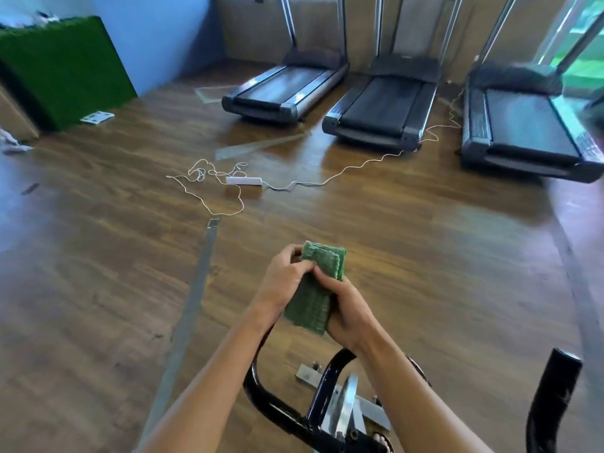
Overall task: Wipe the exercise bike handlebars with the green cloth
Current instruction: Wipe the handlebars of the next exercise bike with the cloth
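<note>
A folded green cloth [315,289] is held up between both hands above the front of the bike. My left hand [282,282] pinches its upper left edge with curled fingers. My right hand [349,313] grips its lower right side. The black handlebars [258,390] of the exercise bike curve below my forearms at the bottom of the view, with a second black grip [555,397] rising at the lower right. The cloth is above the bars, apart from them.
Three treadmills [382,103] line the far wall. A white power strip [243,180] and loose white cord [343,170] lie on the wooden floor ahead. A green turf-covered block [65,67] stands at the left. A grey floor strip [192,308] runs toward me.
</note>
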`<state>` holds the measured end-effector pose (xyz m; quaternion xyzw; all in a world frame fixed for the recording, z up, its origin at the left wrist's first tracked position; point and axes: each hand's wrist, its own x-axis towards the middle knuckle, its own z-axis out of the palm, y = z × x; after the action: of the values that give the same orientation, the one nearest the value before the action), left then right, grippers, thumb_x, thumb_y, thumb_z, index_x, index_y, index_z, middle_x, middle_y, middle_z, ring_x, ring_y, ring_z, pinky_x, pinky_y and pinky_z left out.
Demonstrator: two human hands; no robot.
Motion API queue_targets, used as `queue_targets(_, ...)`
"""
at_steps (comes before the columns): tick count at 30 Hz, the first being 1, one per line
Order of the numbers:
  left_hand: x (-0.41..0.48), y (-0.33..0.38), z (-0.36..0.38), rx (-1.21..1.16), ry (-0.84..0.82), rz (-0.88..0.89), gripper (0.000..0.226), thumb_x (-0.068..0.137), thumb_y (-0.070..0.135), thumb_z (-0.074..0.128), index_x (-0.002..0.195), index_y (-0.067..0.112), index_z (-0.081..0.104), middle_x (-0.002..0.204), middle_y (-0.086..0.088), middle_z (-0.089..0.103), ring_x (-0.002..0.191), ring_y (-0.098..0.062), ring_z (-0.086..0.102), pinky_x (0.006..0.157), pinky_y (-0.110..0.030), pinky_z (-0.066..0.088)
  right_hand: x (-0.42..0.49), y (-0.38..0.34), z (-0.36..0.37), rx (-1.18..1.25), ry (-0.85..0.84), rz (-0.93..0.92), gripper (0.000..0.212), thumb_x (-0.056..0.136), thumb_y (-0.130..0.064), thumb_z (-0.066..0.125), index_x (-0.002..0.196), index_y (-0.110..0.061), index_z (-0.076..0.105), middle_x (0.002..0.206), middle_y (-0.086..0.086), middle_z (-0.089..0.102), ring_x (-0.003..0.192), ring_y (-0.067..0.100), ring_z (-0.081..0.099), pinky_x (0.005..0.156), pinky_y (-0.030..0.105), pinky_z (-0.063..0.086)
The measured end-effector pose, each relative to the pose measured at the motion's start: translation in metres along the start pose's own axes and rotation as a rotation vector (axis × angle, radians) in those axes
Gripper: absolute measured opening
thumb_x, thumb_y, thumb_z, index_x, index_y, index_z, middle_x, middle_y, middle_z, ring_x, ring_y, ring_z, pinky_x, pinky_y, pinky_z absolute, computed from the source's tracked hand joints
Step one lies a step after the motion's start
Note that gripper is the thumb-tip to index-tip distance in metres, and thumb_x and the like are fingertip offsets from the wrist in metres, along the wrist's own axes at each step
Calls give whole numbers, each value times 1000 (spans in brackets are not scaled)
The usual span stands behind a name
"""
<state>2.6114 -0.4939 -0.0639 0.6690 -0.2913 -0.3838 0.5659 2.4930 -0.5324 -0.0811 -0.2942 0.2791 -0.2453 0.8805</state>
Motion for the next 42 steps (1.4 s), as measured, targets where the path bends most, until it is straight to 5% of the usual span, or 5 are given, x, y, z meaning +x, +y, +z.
queue_targets(7, 51, -10, -33, 448, 48, -10, 23, 96, 11, 55, 114, 14, 68, 112, -4, 66, 99, -16, 58, 86, -24, 42, 31, 27, 8, -306, 646, -295, 31, 101, -27, 53, 132, -32, 49, 130, -1, 57, 123, 22, 53, 110, 49, 38)
queue_targets(20, 61, -18, -51, 96, -19, -126, 8, 88, 9, 69, 92, 8, 76, 83, -13, 73, 72, -20, 69, 64, -26, 58, 72, 78, 74, -476, 718, -373, 52, 102, -48, 36, 148, -22, 36, 144, 11, 41, 132, 31, 38, 112, 46, 30)
queue_targets(31, 58, -13, -50, 69, -19, -162, 7, 87, 14, 72, 86, 8, 76, 86, -17, 74, 77, -24, 72, 73, -34, 61, 75, 59, 62, -445, 608, -349, 58, 99, -53, 44, 147, -21, 36, 138, 8, 41, 121, 21, 45, 102, 37, 36)
queue_targets(36, 53, -11, -46, 79, -3, -175, 8, 91, 9, 66, 90, 5, 72, 78, -11, 69, 65, -17, 67, 65, -24, 59, 37, 119, 58, -419, 598, 69, 58, 103, -52, 34, 151, -21, 25, 144, 12, 44, 127, 27, 45, 101, 37, 34)
queue_targets(42, 45, -11, -41, 91, 31, -152, 10, 93, 12, 64, 97, 6, 72, 83, -9, 69, 67, -16, 65, 68, -23, 56, -33, 122, 42, -1499, 120, 452, 68, 100, -62, 21, 139, -10, 38, 133, 16, 56, 120, 35, 54, 97, 44, 40)
